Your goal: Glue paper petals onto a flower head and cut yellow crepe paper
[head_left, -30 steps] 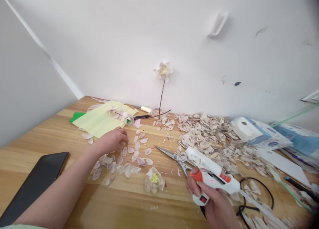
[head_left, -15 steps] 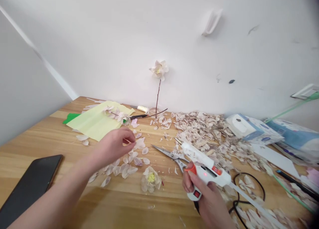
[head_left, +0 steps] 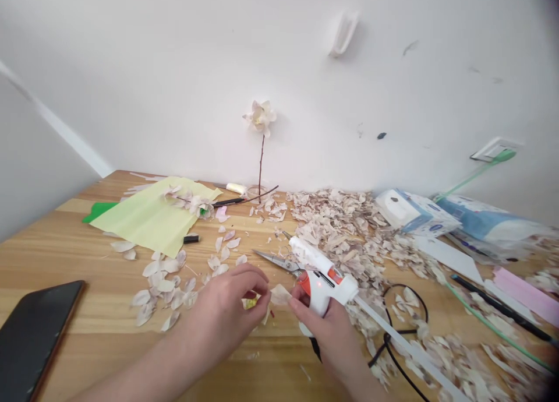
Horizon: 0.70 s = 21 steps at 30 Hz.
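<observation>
A white hot glue gun [head_left: 312,255] with an orange trigger is in my right hand [head_left: 334,332], its nozzle pointing away to the upper left and a glue stick trailing from its back. A pale petal [head_left: 280,295] spans the gap between the fingertips of my left hand [head_left: 236,300] and my right thumb. My left thumb and fingers are closed at its left edge. Mostly hidden behind my left hand is a flower head, with only a bit of its yellow centre [head_left: 250,303] showing. Scissors [head_left: 277,260] lie partly beneath the glue gun.
Loose petals [head_left: 161,282] lie left of my hands, and a large petal heap [head_left: 336,215] is at the wall. A stemmed flower [head_left: 261,119] stands behind. Yellow paper [head_left: 148,212], a phone [head_left: 39,338], a tissue box [head_left: 417,212] and a black cord [head_left: 393,344] surround the area.
My left hand has come nearer and to the right, beside the glue gun, in front of the flower head. A petal now shows between my hands. The view has shifted right.
</observation>
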Tool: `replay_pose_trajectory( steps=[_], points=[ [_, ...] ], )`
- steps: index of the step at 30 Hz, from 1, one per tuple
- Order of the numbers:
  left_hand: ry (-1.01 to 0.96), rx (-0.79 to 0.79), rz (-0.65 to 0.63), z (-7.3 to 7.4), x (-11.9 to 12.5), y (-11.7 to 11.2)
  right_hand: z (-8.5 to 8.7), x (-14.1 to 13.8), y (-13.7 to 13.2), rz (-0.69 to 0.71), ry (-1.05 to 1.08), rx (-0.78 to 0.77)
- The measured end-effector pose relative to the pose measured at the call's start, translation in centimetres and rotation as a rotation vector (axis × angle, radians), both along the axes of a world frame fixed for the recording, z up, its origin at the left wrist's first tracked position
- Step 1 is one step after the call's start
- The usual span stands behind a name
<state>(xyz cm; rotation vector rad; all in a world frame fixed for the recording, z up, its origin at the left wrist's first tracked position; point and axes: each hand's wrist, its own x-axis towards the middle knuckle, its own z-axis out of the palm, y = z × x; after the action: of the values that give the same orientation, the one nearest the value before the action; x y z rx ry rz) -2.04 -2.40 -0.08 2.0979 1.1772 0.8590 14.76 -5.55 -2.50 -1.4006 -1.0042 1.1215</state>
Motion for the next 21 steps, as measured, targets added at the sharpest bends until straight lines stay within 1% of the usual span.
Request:
replay_pose_trajectory(
  steps=[2, 4, 7, 10, 12, 15, 17, 19, 21],
  points=[
    [-0.009, -0.083, 0.015, 0.2, 0.1, -0.1, 0.3, -0.1, 0.1, 0.031, -0.041, -0.017],
    [-0.008, -0.126, 0.006, 0.3, 0.3, -0.3, 0.5, -0.4, 0.2, 0.038, -0.061, -0.014],
    [0.004, -0.104, -0.047, 0.4, 0.5, -0.4, 0.3, -0.7, 0.0, 0.024, -0.085, 0.007],
    [-0.025, -0.098, -0.054, 0.4, 0.5, -0.4, -0.1, -1.0, -0.2, -0.016, -0.115, 0.016],
    [-0.082, -0.144, -0.033, 0.2, 0.4, -0.3, -0.3, -1.2, -0.4, -0.028, -0.117, 0.013],
    [-0.191, -0.303, -0.019, -0.1, 0.3, 0.1, -0.3, -1.2, -0.5, -0.048, -0.107, 0.007],
    [-0.275, -0.379, 0.005, -0.1, 0.2, 0.5, -0.2, -1.0, -0.6, -0.051, -0.101, 0.010],
    [-0.332, -0.384, 0.057, 0.0, -0.1, 1.1, 0.0, -0.6, -0.8, -0.040, -0.106, 0.031],
    [-0.358, -0.346, 0.129, 0.2, -0.6, 1.6, 0.1, 0.1, -0.9, -0.028, -0.122, 0.062]
  ],
)
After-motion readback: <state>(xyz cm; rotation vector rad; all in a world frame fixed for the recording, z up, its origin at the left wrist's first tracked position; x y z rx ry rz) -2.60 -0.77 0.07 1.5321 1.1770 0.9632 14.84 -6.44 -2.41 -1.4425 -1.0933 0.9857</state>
